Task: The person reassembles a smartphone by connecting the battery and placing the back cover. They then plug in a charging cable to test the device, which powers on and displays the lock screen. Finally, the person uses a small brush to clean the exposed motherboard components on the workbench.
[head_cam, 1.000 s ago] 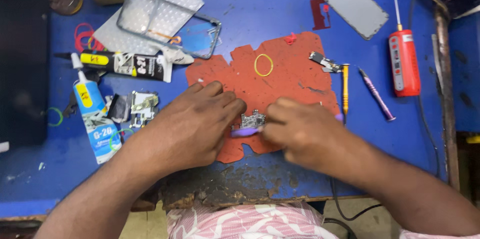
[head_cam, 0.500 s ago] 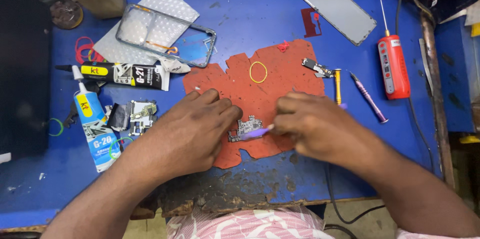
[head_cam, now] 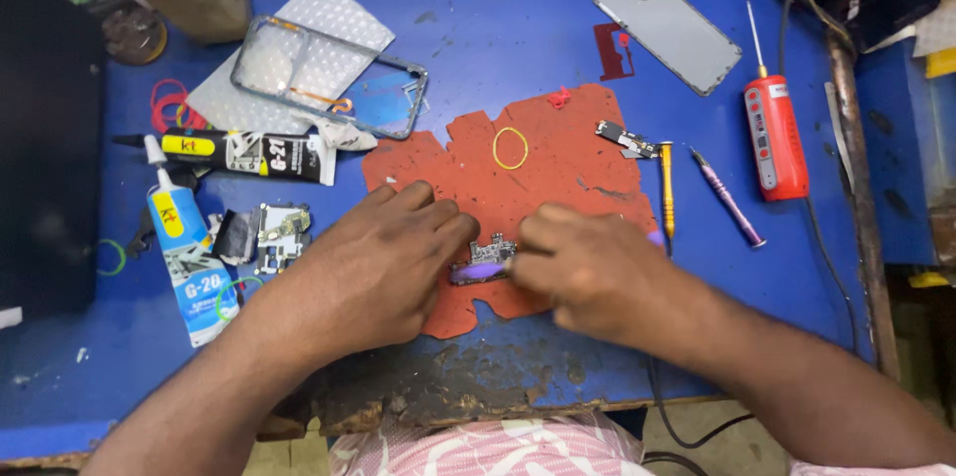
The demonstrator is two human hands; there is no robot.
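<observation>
While both pinch circuit board [head_cam: 485, 257]: left hand [head_cam: 383, 262]; right hand [head_cam: 588, 272]; red mat [head_cam: 558, 162].

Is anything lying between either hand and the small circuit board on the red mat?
Nothing visible does. The left hand and right hand both meet the circuit board directly on the red mat.

Head view, close, straight down
</observation>
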